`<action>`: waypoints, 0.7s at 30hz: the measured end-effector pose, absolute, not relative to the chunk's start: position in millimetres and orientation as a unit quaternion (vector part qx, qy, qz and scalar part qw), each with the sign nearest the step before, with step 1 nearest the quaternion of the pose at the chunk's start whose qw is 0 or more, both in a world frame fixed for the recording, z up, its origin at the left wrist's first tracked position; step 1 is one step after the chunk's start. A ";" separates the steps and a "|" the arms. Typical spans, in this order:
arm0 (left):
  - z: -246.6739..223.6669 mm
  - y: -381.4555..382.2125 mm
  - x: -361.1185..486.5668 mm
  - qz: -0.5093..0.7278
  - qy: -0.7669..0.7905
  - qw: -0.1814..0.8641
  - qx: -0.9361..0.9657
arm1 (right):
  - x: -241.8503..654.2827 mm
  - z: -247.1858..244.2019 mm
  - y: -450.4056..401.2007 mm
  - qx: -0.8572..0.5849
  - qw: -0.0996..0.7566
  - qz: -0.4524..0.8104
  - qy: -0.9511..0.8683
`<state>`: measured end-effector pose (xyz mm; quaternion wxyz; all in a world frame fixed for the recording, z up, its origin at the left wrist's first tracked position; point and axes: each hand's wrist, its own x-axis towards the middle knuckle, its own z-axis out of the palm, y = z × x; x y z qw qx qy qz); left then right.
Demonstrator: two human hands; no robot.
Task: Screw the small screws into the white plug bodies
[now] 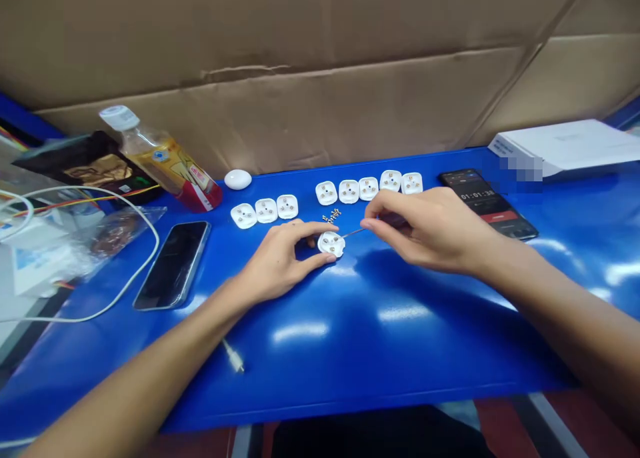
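- The left arm reaches in from the near left, its left hand (280,255) resting low over the blue table (350,358).
- Its thumb and index finger curve in a narrow C, closed to the width of a round white plastic part (329,244), steadying it on the tabletop, mid-scene.
- The right arm comes from the near right; its right hand (425,231) is held above the table, wrist angled leftward.
- Its thumb and index finger pinch closed on a thin metal tool (355,232), which points left, its tip at the round part's right edge.
- Just beyond the part lies a small pile of brass-coloured screws (333,216).
- Farther back, squarish white plastic parts (369,189) stand in two rows, three left, five right.
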<state>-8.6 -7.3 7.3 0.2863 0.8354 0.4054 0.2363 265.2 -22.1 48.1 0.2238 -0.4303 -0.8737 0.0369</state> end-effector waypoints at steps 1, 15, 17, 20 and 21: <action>7.0 -7.1 -8.5 0.237 0.406 0.284 0.836 | 264.2 47.7 -21.8 -0.441 0.232 0.027 -0.867; 8.1 -7.9 -9.6 0.248 0.431 0.266 0.826 | 253.0 47.1 -27.5 -0.467 0.303 0.167 -0.813; 10.6 -8.1 -10.2 0.236 0.427 0.267 0.831 | 249.0 47.8 -28.4 -0.484 0.318 0.181 -0.795; 15.6 -7.4 -12.1 0.215 0.411 0.247 0.851 | 248.2 47.0 -27.3 -0.485 0.349 0.195 -0.778; 16.9 -6.8 -13.0 0.209 0.402 0.241 0.858 | 249.4 45.7 -25.9 -0.485 0.367 0.193 -0.771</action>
